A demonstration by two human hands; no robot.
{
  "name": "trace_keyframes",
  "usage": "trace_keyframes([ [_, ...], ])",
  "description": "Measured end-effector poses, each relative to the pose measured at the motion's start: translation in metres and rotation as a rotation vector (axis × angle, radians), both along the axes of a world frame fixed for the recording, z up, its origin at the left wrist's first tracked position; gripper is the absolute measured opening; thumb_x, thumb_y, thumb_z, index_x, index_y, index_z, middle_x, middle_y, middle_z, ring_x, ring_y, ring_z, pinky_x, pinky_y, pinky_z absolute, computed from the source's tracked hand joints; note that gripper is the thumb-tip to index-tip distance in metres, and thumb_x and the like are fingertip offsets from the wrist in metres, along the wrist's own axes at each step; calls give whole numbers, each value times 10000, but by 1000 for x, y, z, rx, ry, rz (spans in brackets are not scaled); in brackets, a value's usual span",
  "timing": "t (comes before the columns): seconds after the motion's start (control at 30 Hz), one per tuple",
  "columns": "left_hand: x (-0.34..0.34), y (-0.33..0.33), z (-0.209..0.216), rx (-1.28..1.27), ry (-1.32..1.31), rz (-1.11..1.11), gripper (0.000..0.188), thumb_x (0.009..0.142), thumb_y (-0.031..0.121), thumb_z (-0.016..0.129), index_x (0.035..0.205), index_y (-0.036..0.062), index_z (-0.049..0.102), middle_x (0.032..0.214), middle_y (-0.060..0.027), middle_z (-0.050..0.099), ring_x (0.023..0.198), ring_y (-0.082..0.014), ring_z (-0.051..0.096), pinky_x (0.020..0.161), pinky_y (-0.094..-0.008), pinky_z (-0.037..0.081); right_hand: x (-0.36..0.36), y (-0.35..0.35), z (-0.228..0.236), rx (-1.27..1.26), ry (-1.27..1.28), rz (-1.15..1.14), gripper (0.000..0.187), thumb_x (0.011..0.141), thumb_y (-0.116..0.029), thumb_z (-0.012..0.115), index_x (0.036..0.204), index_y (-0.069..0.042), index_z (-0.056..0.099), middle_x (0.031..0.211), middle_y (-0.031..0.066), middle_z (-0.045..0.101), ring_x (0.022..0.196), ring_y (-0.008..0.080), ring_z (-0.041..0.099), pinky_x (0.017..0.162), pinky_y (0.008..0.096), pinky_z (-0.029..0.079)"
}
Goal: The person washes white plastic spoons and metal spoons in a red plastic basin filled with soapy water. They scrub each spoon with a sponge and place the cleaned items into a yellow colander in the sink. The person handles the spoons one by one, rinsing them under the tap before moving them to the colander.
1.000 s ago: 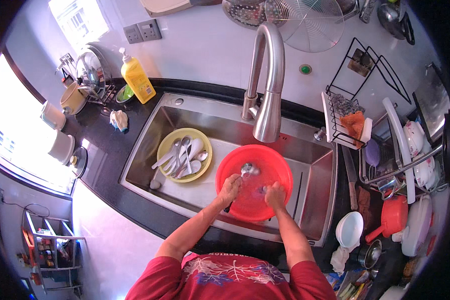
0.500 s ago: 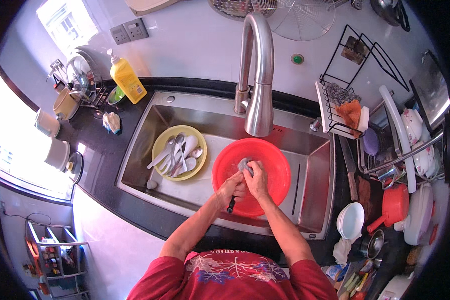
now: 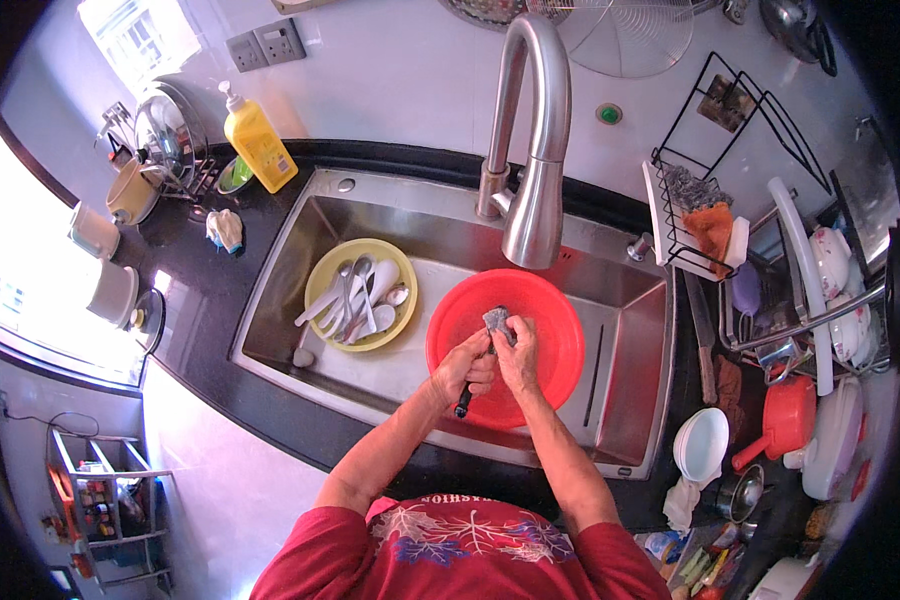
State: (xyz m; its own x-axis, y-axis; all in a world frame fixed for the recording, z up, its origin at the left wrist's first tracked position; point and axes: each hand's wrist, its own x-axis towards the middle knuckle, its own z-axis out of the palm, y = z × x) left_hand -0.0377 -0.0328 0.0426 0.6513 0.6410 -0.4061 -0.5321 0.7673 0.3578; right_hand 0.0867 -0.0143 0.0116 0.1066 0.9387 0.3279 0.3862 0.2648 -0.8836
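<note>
Over the red basin [image 3: 560, 360], my left hand [image 3: 465, 365] is closed around a black-handled utensil [image 3: 462, 405]. Its handle end sticks out below my fist, and its working end is hidden. My right hand [image 3: 516, 355] presses a grey scouring pad [image 3: 496, 319] against the upper part of the utensil, fingers pinched close together. Both hands nearly touch. To the left, a yellow bowl [image 3: 410, 312] holds several spoons [image 3: 365, 290] and other pale utensils.
Both bowls sit in a steel sink [image 3: 370, 395] under a tall faucet [image 3: 535, 210]. A yellow pump bottle [image 3: 258, 140] stands at the back left. On the right lie a knife [image 3: 705, 350], white bowls [image 3: 701, 445], a red pan [image 3: 788, 415] and a wire rack [image 3: 685, 240].
The grey pad has shifted slightly upward, and more of it shows above my fingers. My right hand has turned a little along the utensil. The whole view has tilted slightly.
</note>
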Motion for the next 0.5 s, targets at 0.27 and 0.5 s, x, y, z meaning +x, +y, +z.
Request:
trace_keyframes([
  [0.27,-4,0,-4,15,-5,-43,103,909,275,327,957,245,413,506,76,234,372,-40,205,308,-197,210,11,22,11,24,-92,-38,144,676,-23,586,795,-25,504,806,107,467,749,249,497,627,340,409],
  [0.5,4,0,-11,43,243,-27,87,908,261,354,915,230,435,515,77,244,367,-39,209,305,-198,197,16,25,-6,-76,-182,-43,150,709,-77,558,842,-28,509,811,144,495,790,312,494,670,418,400],
])
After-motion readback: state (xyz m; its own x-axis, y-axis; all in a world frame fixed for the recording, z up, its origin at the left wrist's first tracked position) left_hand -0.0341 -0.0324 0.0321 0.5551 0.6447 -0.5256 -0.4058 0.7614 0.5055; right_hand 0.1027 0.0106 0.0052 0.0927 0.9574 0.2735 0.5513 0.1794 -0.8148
